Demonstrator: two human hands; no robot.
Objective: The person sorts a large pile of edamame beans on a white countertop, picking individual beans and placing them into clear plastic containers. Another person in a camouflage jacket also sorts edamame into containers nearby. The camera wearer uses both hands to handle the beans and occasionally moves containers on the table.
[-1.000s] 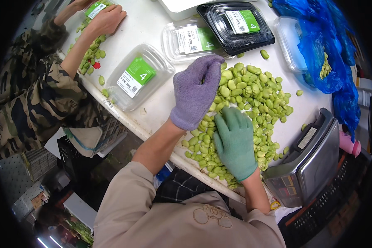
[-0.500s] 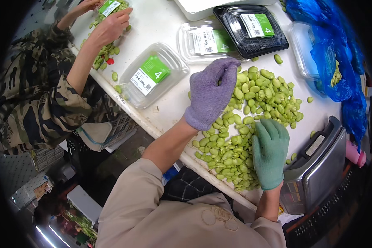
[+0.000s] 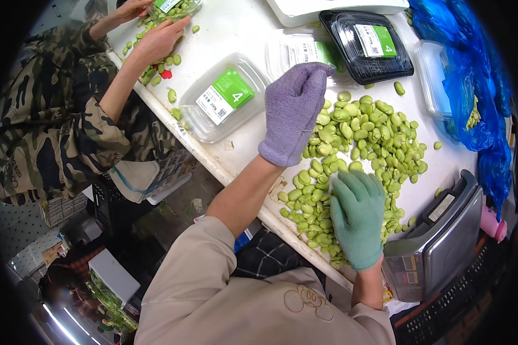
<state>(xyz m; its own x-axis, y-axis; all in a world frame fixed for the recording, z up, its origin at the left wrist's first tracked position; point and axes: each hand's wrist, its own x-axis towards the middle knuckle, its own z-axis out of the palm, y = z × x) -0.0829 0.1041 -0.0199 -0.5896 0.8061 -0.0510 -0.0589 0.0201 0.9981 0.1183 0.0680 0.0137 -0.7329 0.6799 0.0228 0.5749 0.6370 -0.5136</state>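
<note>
Shelled green broad beans [image 3: 388, 138] lie in a wide loose heap on the white table [image 3: 242, 34]. My left hand [image 3: 293, 115], in a purple knitted glove, is held over the left side of the heap. Its fingers are pressed together against the thumb, and whatever may be in them is hidden. Over the nearer part of the heap rests my right hand [image 3: 358, 221], in a green glove. Its thumb stands apart from slightly spread fingers; the fingertips reach down among the beans and are partly hidden.
Left of the heap sits a clear labelled tub [image 3: 198, 109]. Beyond are another clear tub [image 3: 277, 52] and a black tray [image 3: 360, 72]. A scale [image 3: 449, 236] and blue plastic bags [image 3: 483, 80] stand right. At far left, a co-worker's hands [image 3: 161, 41] handle a bean-filled tub [image 3: 187, 7].
My right hand has moved left across the beans. My left hand has shifted slightly left over the heap, its fingers still together. The whole view has shifted a little.
</note>
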